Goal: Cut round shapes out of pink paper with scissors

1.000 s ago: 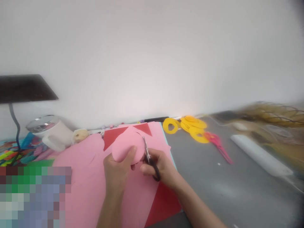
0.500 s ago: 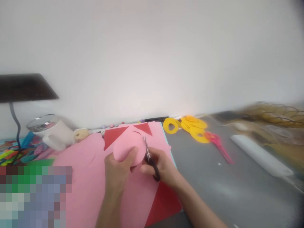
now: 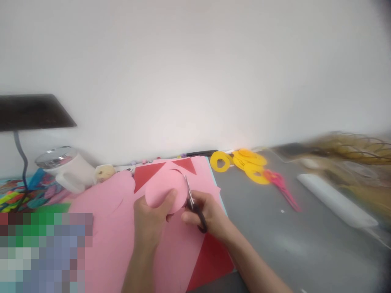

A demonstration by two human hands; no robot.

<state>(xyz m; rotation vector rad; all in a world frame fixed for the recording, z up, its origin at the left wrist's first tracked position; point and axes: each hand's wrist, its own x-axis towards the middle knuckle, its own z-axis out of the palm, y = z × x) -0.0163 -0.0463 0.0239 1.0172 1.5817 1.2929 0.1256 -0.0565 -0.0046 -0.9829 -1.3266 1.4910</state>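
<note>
My left hand [image 3: 155,209] pinches a round pink paper piece [image 3: 161,187], thumb on top and fingers hidden beneath. In my right hand [image 3: 206,209] is a pair of black-handled scissors [image 3: 196,211], its blades pointing up and away along the right edge of the round piece. The blades look nearly closed. Both hands are above a large sheet of pink paper [image 3: 177,252], which lies over red paper [image 3: 212,260]. Another pink sheet [image 3: 100,228] with a curved edge lies to the left.
Yellow paper rings [image 3: 220,161] and pink scissors [image 3: 282,189] lie on the grey table [image 3: 259,228] at the right. Farther right is a white power strip [image 3: 337,199]. A white mug [image 3: 75,173] with a shiny lid stands at the left, beneath a dark panel [image 3: 36,112].
Almost nothing differs. The scissors and my right hand have shifted very slightly, and the round pink piece stays in my left hand.
</note>
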